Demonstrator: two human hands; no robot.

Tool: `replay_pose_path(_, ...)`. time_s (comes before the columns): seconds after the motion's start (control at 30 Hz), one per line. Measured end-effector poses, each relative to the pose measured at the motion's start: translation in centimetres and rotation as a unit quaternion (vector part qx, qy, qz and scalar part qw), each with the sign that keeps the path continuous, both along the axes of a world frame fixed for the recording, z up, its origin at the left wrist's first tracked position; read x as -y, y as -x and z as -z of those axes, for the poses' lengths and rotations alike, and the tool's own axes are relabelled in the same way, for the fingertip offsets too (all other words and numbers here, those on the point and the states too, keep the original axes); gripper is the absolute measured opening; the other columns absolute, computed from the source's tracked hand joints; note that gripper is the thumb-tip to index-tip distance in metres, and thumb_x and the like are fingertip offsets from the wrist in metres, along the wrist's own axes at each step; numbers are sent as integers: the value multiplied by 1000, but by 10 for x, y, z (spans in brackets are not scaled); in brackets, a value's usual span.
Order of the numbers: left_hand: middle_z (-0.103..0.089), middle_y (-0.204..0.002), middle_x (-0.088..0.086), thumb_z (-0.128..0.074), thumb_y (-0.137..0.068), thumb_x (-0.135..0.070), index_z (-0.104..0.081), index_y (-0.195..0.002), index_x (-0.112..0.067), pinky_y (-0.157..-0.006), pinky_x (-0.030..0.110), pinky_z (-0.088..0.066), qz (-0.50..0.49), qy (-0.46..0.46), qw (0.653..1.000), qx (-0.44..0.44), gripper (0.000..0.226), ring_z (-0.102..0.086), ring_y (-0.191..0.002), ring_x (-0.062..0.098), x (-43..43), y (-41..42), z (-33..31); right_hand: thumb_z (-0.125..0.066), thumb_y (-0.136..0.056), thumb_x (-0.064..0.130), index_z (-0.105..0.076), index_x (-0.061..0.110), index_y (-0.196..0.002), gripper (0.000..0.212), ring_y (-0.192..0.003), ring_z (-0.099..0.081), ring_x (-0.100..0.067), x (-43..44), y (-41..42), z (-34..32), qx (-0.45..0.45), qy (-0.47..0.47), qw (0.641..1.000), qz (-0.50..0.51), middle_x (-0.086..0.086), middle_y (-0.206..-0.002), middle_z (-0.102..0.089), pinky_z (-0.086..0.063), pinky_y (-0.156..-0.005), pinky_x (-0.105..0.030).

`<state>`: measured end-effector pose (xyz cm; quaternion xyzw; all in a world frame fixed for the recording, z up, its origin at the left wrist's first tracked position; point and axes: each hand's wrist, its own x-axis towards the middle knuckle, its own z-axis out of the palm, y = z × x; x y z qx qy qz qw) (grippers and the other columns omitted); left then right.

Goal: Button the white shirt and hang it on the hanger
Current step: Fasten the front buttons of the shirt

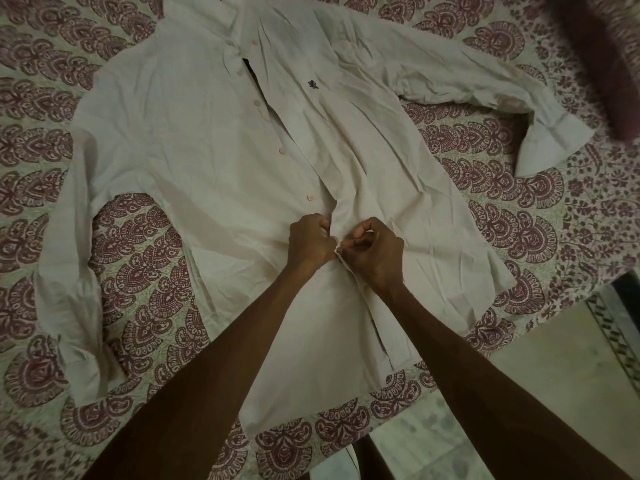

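Crumpled white cotton long-sleeved shirt (194, 157) lies flat, front up, collar far from the camera, on a bed sheet printed with maroon paisley shapes on pale ground (512, 199). Both sleeves spread out to the sides, cuffs bent back toward the hem. Placket open from the collar down to the hands; four small pale round buttons (309, 197) visible in a row along the left panel edge. Small dark embroidered logo (313, 85) on the chest of the other panel. Dark maroon fabric (602, 57), blurred, at the top right corner. Pale floor (540, 382) past the bed edge, lower right. Both forearms cross the lower shirt front. Left hand (308, 242) curled, gripping one placket edge; right hand (375, 252) pinching the other edge, fingertips nearly meeting the left. Button between them hidden.
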<state>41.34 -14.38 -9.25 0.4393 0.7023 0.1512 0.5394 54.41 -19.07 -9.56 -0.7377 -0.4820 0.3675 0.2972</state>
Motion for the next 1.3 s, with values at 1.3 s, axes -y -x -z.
replay_pose_path(1.3,-62,-66,-7,-79,-77,-31,-55,-86,-17,-68,27,-50,103,-104,986,-77,29,-64,-73,13,12,18,-2,-61,-83,9,-64,14,-110,27,-95,-61,-20,-44,-24,-29,178,63,981,37,-6,-113,-63,-49,-78,-28)
